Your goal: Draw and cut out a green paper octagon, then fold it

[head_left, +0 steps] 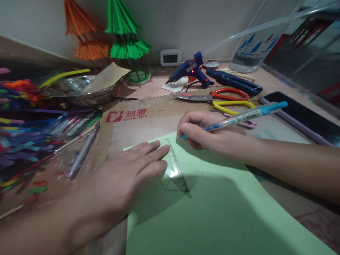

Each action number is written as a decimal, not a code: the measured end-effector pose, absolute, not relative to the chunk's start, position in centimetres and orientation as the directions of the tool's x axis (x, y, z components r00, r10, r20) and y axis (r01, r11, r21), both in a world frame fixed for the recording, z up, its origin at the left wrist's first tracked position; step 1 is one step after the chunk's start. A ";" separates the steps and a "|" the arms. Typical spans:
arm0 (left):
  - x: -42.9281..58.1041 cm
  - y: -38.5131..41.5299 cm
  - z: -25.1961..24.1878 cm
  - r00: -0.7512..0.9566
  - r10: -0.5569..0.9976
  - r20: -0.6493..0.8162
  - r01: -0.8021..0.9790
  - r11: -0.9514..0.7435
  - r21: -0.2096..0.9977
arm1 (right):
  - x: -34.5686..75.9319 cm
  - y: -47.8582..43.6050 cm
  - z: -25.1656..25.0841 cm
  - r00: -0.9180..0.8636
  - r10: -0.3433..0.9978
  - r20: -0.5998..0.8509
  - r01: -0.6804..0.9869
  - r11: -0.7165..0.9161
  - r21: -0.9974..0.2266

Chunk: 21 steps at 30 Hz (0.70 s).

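Observation:
A sheet of light green paper (202, 219) lies in front of me with faint lines drawn on it. On it rests a clear triangular set square (178, 173). My left hand (124, 173) lies flat with its fingers stretched out, the fingertips on the set square's left side and partly covering it. My right hand (209, 131) is closed around a clear and blue pen (239, 117). The pen slants up to the right, its tip at the paper just right of the set square's upper end.
Behind the paper are scissors (196, 97), a blue glue gun (186, 71) with a red light, a utility knife (233, 81) and a small digital clock (170, 57). A phone (302, 113) lies right. Pipe-cleaner pieces (21, 141) and a metal bowl (79, 92) crowd the left.

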<state>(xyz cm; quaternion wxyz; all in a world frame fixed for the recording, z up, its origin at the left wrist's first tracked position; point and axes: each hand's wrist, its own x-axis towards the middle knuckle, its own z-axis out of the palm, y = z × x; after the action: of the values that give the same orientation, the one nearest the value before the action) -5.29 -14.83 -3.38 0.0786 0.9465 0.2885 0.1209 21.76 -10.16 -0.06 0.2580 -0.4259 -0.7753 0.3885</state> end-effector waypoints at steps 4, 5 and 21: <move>-5.1 -14.7 -3.3 0.807 0.555 0.202 0.518 -0.829 0.209 | 21.8 -10.1 -0.1 -0.509 0.858 0.074 0.458 0.343 -0.820; -5.1 -14.7 -3.3 0.805 0.558 0.201 0.521 -0.827 0.211 | 21.8 -10.1 -0.1 -0.510 0.857 0.080 0.455 0.348 -0.820; -5.0 -14.7 -3.3 0.818 0.538 0.204 0.515 -0.843 0.155 | 21.8 -10.0 -0.4 -0.497 0.862 0.101 0.448 0.355 -0.820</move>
<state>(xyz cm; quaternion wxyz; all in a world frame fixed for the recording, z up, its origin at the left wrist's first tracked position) -5.04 -14.72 -3.29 0.0466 0.9523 0.2764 0.1206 21.75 -10.03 -0.35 0.2719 -0.4217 -0.7769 0.3805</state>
